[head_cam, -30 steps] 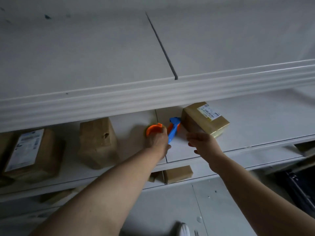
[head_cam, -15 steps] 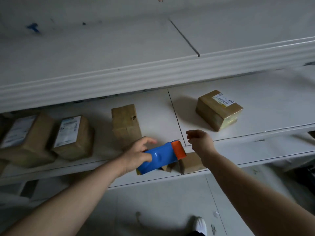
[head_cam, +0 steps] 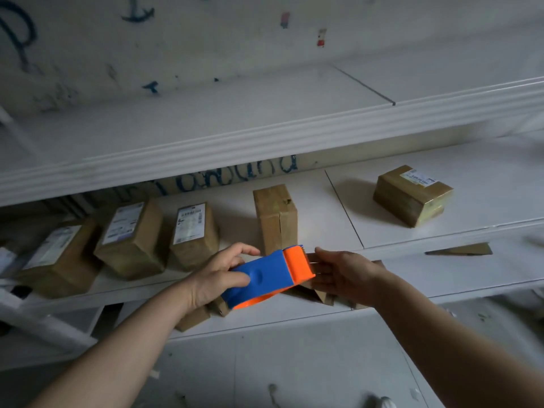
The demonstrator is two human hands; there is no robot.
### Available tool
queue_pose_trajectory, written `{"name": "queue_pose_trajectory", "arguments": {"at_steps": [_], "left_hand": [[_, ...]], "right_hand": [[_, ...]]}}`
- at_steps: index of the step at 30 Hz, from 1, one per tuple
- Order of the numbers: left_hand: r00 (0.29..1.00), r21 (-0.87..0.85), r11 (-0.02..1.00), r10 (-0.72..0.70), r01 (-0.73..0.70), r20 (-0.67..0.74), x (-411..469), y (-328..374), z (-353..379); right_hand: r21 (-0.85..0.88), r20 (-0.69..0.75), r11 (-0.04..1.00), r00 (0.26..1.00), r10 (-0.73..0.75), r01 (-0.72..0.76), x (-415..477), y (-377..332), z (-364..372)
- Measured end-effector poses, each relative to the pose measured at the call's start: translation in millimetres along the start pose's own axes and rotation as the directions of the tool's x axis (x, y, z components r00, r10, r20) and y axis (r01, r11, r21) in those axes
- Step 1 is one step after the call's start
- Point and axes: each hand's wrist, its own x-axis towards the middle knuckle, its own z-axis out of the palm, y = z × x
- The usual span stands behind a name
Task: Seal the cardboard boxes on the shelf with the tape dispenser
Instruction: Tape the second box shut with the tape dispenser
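Tape dispenser [head_cam: 265,278], likely light rigid plastic, sits just in front of the upright box [head_cam: 276,219], the left hand [head_cam: 212,278] gripping its blue body, the sensible hold. The right hand [head_cam: 344,275], fingers straight and empty, is beside its orange end. Well right of that box lies a labelled box [head_cam: 412,195].

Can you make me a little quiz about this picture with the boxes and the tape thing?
1. Which hand grips the tape dispenser? A) left hand B) right hand C) neither
2. True or false: the right hand's fingers are straight, beside the dispenser's orange end.
3. Fill the gap: the far-right cardboard box has a white ____ on top.

Key: 1 A. 2 True. 3 label.
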Motion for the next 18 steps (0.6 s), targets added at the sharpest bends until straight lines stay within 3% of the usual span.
{"name": "queue_pose_trajectory", "arguments": {"at_steps": [4,6,9,13,18], "left_hand": [[0.999,0.418,0.908,-0.007,0.023,-0.038,-13.0,-0.8,-1.9],[0.993,0.523,0.852,0.061,0.003,-0.105,-16.6,-1.1,0.0],[0.977,0.540,0.835,0.186,-0.101,-0.104,-19.0,-2.2,-2.1],[0.973,0.622,0.772,0.221,-0.132,-0.067,-21.7,0.2,-4.6],[0.956,0.548,0.817,0.277,-0.179,-0.101,-18.1,-3.3,-6.5]], "right_hand": [[0.016,0.045,0.999,0.998,-0.036,0.036,-2.9,-2.6,13.6],[0.065,0.052,0.996,0.997,-0.056,0.053,-3.3,-1.9,18.0],[0.089,0.017,0.994,0.998,-0.060,0.058,-1.4,2.3,23.8],[0.047,-0.045,0.998,0.998,-0.037,0.039,-1.9,3.1,31.2],[0.140,0.021,0.989,0.999,-0.044,0.041,-4.2,2.3,31.0]]}}
